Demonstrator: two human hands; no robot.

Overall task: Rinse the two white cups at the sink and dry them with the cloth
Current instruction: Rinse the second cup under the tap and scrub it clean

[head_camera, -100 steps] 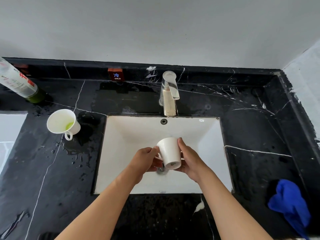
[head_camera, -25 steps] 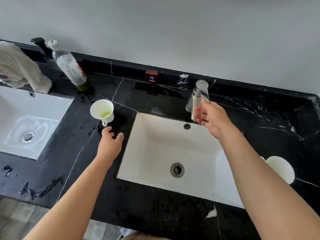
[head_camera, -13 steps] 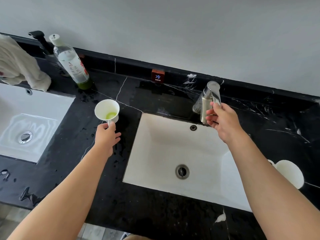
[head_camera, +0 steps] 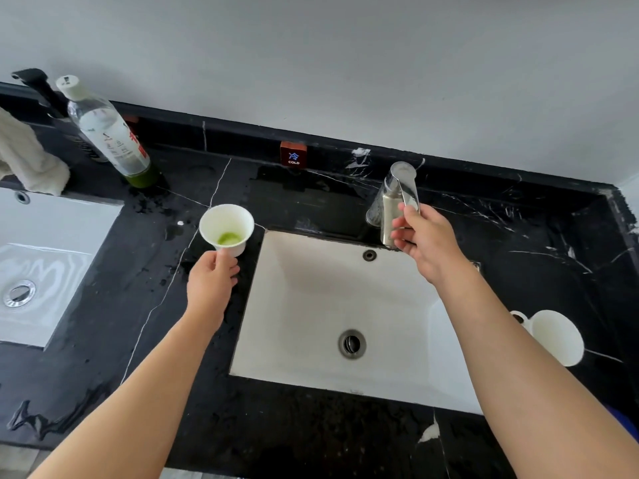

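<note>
The left hand (head_camera: 211,285) grips the handle of the cup (head_camera: 226,229); the handle itself is hidden under the curled fingers. This cup stands upright on the counter (head_camera: 311,209), just left of the sink (head_camera: 332,299), with green residue in its bottom. The right hand (head_camera: 427,243) curls its fingers round the tap (head_camera: 397,198), thumb on the lever; whether water runs cannot be told. The second cup (head_camera: 556,337) lies on its side on the counter right of the sink, partly hidden behind the right forearm, its handle toward the back. A blue patch (head_camera: 627,423) is cut off at the right edge; it is too small to identify.

A bottle (head_camera: 107,133) with green liquid stands at the back left, tilted by the lens. A pale towel (head_camera: 31,160) drapes over the edge of a second basin (head_camera: 45,257), cut off at left. A red COLD label (head_camera: 293,154) sits on the backsplash. Water drops lie on the counter around the cup. Both forearms extend forward from the lower frame edge.
</note>
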